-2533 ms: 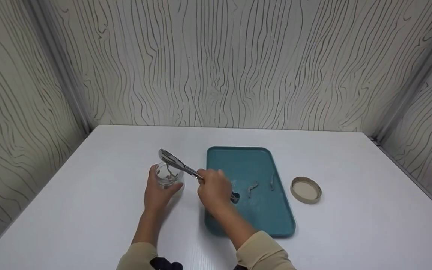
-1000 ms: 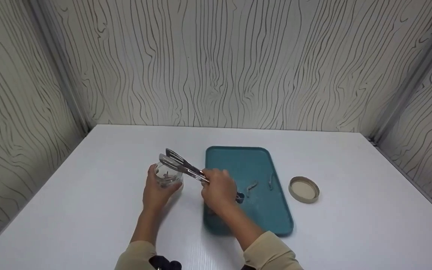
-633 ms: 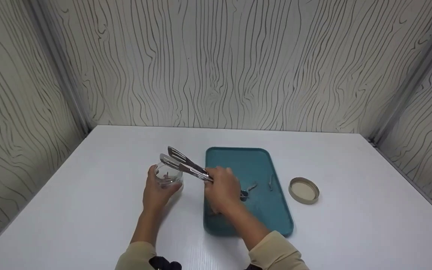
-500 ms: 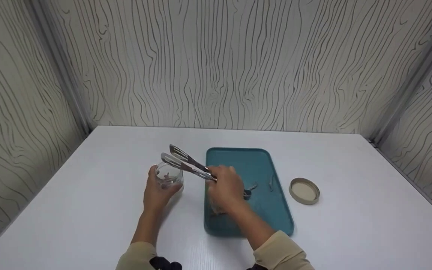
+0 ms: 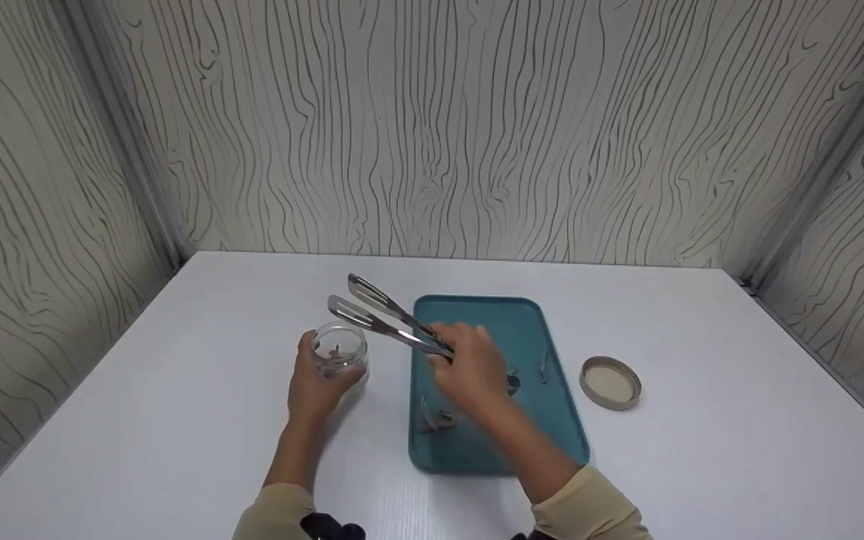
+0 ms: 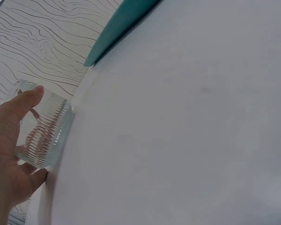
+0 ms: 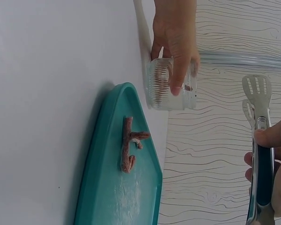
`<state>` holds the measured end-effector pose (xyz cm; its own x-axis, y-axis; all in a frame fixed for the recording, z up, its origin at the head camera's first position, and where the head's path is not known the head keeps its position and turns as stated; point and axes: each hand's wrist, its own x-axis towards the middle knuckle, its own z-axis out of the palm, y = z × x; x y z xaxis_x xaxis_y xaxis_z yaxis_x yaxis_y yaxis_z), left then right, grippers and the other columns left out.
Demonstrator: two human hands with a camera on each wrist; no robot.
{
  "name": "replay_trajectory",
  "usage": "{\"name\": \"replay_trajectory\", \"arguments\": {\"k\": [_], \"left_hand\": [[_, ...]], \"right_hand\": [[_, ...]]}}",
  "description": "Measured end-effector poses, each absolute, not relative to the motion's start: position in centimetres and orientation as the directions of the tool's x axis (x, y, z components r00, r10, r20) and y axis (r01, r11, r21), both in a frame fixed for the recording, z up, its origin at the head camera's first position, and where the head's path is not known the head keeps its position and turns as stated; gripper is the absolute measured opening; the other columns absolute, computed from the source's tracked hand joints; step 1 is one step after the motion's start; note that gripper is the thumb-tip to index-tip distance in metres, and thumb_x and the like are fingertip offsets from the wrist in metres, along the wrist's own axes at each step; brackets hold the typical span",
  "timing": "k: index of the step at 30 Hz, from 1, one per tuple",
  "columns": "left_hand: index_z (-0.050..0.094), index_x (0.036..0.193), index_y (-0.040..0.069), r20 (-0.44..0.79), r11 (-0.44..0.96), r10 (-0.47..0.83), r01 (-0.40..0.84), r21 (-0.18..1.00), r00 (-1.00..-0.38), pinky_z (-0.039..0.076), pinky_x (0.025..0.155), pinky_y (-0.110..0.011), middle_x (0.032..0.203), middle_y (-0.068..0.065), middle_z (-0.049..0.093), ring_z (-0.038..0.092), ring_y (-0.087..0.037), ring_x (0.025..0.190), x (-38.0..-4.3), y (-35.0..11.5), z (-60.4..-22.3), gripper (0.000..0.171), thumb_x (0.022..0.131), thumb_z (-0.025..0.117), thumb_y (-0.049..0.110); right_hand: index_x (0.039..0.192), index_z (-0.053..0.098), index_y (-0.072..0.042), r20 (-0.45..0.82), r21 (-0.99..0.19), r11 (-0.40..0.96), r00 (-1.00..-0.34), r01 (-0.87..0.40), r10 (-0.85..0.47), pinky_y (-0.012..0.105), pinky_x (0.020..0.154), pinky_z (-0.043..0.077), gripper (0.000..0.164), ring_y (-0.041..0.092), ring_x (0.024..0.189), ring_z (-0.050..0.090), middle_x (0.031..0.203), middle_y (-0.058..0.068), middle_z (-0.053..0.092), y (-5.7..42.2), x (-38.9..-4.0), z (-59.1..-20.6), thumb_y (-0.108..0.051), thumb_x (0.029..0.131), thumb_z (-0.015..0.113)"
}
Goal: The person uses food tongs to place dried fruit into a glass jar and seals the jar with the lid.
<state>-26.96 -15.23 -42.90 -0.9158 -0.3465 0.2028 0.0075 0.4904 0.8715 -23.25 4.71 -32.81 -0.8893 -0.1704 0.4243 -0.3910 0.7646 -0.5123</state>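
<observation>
My left hand [image 5: 314, 388] holds a clear glass jar [image 5: 340, 361] on the white table, thumb and fingers curled round its side. Inside the ribbed jar, a few brown strips show in the left wrist view. My right hand [image 5: 471, 371] grips metal tongs [image 5: 379, 325] with dark blue handle grips. The tongs' slotted ends are spread apart, with nothing between them, above and right of the jar's open mouth. On the teal tray [image 5: 477, 454], under and around my right hand, lie several reddish-brown twisted strips [image 7: 126, 147], some of them crossing.
To the right of the tray, a round tan lid [image 5: 610, 382] lies on the white table [image 5: 702, 450]. Panels with a wood-line pattern [image 5: 432, 135] enclose the table at the back and both sides.
The tongs have spread apart, and a strip that hung at them over the jar is no longer there. My right hand has moved right, away from the jar. My left hand stays put.
</observation>
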Motion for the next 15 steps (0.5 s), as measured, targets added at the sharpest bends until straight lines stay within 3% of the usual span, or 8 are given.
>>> {"name": "replay_trajectory", "arguments": {"k": [8,15], "left_hand": [[0.023,0.132,0.012,0.21,0.512,-0.342,0.005,0.859,-0.916,0.022,0.098,-0.045,0.133,-0.012,0.033,0.027,-0.028,0.122,-27.0,-15.2,-43.0,0.087,0.064,0.074,0.029],[0.024,0.131,0.011,0.228,0.516,-0.342,0.02,0.857,-0.912,0.023,0.098,-0.044,0.132,-0.013,0.033,0.027,-0.029,0.122,-27.0,-15.2,-43.1,0.087,0.063,0.075,0.029]], "right_hand": [[0.105,0.062,-0.012,0.515,-0.479,0.748,-0.837,-0.459,-0.184,0.033,0.059,0.042,0.03,0.017,0.074,0.047,0.091,0.002,0.059,6.5,-23.1,-32.5,-0.01,0.075,0.065],[0.107,0.061,-0.01,0.501,-0.501,0.752,-0.852,-0.43,-0.153,0.035,0.059,0.043,0.033,0.018,0.075,0.047,0.09,0.004,0.059,8.5,-23.4,-32.4,-0.01,0.075,0.065]]}}
